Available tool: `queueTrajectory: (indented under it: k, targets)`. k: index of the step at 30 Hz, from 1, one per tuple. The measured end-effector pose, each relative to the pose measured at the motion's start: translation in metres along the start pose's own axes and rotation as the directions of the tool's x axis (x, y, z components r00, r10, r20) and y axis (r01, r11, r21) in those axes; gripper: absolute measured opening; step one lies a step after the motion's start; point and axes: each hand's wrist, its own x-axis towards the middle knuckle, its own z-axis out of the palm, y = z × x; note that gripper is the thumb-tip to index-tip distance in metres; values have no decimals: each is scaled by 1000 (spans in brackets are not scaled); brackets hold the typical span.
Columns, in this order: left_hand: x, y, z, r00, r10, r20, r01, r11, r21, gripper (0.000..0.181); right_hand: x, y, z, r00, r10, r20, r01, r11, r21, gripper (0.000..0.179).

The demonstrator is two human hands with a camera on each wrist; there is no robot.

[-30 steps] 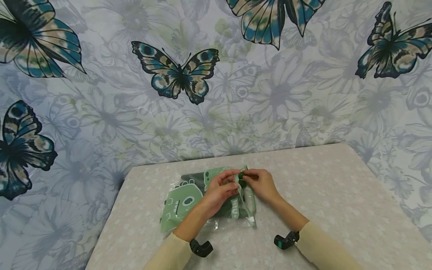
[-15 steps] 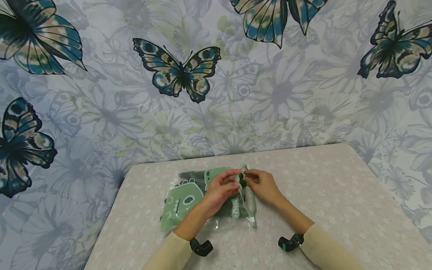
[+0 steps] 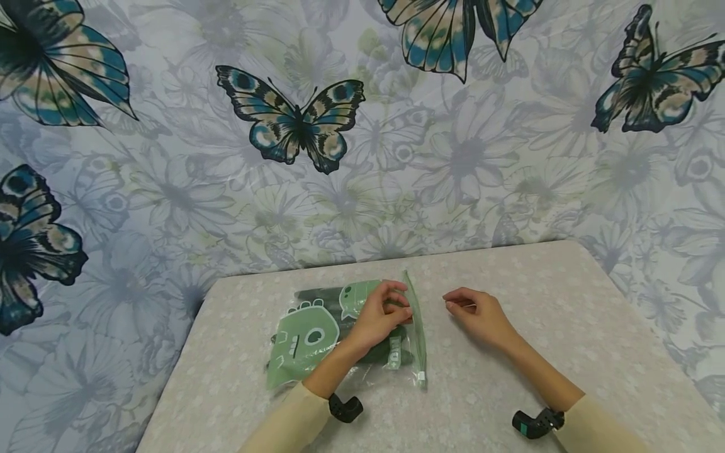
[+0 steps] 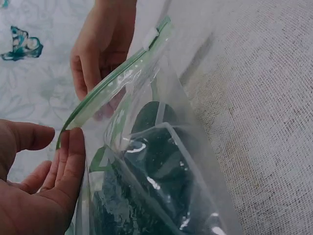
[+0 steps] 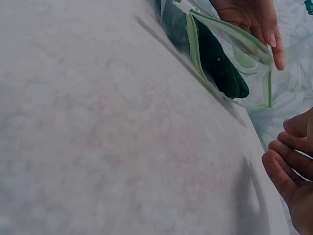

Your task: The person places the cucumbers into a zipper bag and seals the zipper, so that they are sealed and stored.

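Note:
A clear plastic zip bag (image 3: 351,371) with a green strip along its mouth lies on the table, printed with green cartoon creatures. Dark green contents (image 5: 215,63) show through its gaping mouth in the right wrist view; their kind is unclear. The white slider (image 4: 150,39) sits at the near end of the strip. My left hand (image 3: 382,318) is at the bag's mouth, its fingers against the plastic and the thumb apart from them in the left wrist view. To the right of the bag, my right hand (image 3: 481,318) hovers over the table with loosely bent fingers, holding nothing.
The table (image 3: 566,352) has a pale patterned cover. Behind it rises a wall (image 3: 396,189) with flowers and large butterflies. A black wrist device (image 3: 345,409) is on the left wrist, and another device (image 3: 535,425) on the right.
My right hand has let go of the bag's mouth and moved right, away from it. My left hand has shifted slightly right, and the green strip now looks straighter.

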Motion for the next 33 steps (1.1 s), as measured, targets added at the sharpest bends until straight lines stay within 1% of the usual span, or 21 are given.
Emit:
queueTrajectory:
  k: [3, 6, 9, 12, 16, 18, 20, 22, 24, 25, 27, 31, 33]
  targets:
    - [3, -2, 6, 1000, -5, 24, 3, 996, 85, 40, -9, 3, -6, 1000, -16, 16, 16, 1000, 6, 23]
    - [5, -4, 10, 999, 12, 45, -20, 982, 186, 36, -14, 4, -9, 999, -31, 28, 30, 999, 12, 23]
    - [6, -4, 13, 998, 42, 49, -54, 956, 288, 35, -19, 4, -9, 999, -31, 40, 30, 999, 17, 23]
    - [4, -3, 13, 996, 82, 31, -87, 921, 379, 35, -24, 4, -7, 999, -25, 44, 24, 999, 22, 22]
    - [-2, 1, 6, 990, 143, -2, -127, 884, 450, 33, -31, 3, -5, 998, -47, 46, 47, 999, 11, 21]
    - [-8, 4, 0, 986, 167, -5, -145, 871, 469, 32, -34, 2, -4, 995, -80, 51, 80, 997, 5, 20]
    - [-15, 6, -7, 985, 173, 0, -152, 868, 473, 31, -37, 1, -4, 989, -132, 62, 132, 991, 0, 19]
    - [-23, 8, -13, 985, 169, 13, -155, 863, 482, 31, -41, -1, -4, 978, -193, 79, 193, 981, 2, 19]
    - [-31, 8, -18, 985, 170, 39, -166, 845, 509, 31, -44, -3, -3, 961, -260, 96, 261, 965, -1, 19]
    - [-35, 8, -20, 984, 172, 53, -174, 831, 529, 31, -46, -4, -2, 951, -293, 101, 295, 955, -3, 20]
    - [-44, 6, -23, 976, 196, 92, -213, 782, 586, 30, -50, -7, 0, 927, -361, 104, 365, 931, -22, 22]
    - [-60, 1, -25, 951, 249, 181, -303, 652, 696, 27, -58, -13, 7, 866, -490, 102, 500, 858, -123, 27]
    - [-68, -1, -23, 940, 254, 226, -336, 594, 731, 29, -61, -17, 11, 827, -551, 112, 563, 809, -170, 30]
